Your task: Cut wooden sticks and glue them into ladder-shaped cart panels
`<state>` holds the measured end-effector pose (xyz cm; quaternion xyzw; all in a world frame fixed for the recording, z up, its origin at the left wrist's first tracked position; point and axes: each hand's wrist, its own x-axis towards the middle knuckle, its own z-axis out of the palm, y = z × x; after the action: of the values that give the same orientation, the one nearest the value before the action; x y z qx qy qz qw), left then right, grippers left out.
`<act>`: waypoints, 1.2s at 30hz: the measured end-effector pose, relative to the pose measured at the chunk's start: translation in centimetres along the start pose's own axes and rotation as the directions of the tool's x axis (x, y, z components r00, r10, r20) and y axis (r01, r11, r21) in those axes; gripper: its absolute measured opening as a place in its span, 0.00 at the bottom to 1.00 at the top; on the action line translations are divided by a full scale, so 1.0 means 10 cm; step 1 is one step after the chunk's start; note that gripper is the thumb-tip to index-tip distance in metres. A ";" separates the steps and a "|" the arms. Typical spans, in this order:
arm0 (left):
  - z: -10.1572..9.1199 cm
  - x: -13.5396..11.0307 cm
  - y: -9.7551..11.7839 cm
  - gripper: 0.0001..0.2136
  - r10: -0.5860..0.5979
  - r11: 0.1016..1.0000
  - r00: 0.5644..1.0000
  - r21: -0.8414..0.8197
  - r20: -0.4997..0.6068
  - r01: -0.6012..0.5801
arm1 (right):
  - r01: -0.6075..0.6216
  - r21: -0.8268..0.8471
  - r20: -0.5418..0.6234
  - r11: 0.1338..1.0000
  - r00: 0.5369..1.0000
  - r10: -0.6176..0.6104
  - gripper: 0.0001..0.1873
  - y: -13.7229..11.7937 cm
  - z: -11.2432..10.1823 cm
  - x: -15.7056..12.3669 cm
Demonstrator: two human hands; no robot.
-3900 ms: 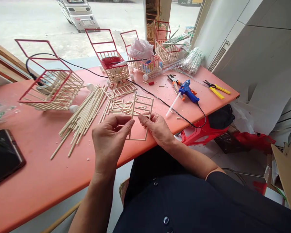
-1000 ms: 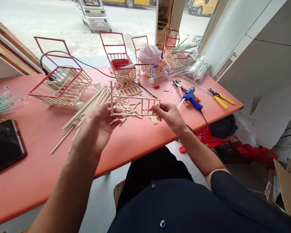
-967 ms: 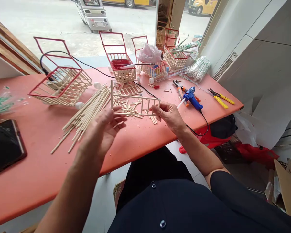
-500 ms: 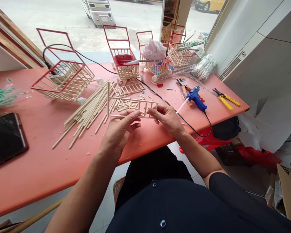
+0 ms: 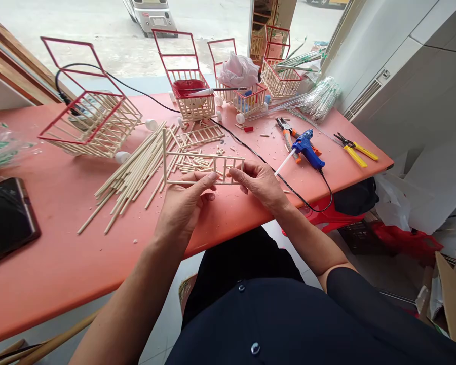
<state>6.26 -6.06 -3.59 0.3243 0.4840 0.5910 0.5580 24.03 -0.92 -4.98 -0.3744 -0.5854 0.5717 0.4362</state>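
1. Table [image 5: 61,268], one, pink-orange top, strewn with stick scraps.
2. Cart [image 5: 105,126], one, pale slats with red rim and handle, at the table's far left; a black cord runs into it.
3. Smaller carts, three, of like build, along the back: one with a red bowl [image 5: 188,87], one with a white bag [image 5: 238,70], one with wrapped sticks [image 5: 298,62] lying across its top.
4. Long sticks [image 5: 131,175], a loose heap, slanting across the table in front of the left cart.
5. Black device [image 5: 7,220], one, flat, at the left (phone or tablet; cannot tell which).
6. Stick frame [image 5: 215,165], one: two long rails, a taller post at the left end, rungs grouped toward the right end. Held up in both hands, near the table's front edge.
7. Left hand [image 5: 182,208], thumb and fingers clamped on the frame's lower rail.
8. Right hand [image 5: 260,185], thumb and fingers pinched on the frame's right end, by the rungs.
9. Glue gun [image 5: 307,149], one, blue, white glue stick protruding; just beside it, orange-handled pliers [image 5: 288,137].
10. Yellow-handled pliers [image 5: 355,149], one pair, jaws parted, near the right edge.
11. Short sticks [image 5: 197,165], scattered behind the frame.
12. Red piece [image 5: 248,129], one, small, near the bag cart.
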 end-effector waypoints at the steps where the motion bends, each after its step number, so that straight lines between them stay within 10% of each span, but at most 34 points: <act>1: 0.00 0.00 0.00 0.19 -0.006 1.000 1.000 0.000 0.000 0.006 | 0.004 0.001 0.000 1.000 1.000 -0.004 0.33 0.00 0.00 0.00; 36: -0.09 0.03 -0.08 0.21 0.012 0.986 0.997 -0.164 -0.073 -0.024 | -0.002 -0.007 0.092 1.000 0.996 0.002 0.34 0.06 -0.03 0.04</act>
<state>5.64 -6.01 -4.66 0.2599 0.4503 0.6452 0.5598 24.18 -0.37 -5.58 -0.3499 -0.6065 0.5867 0.4069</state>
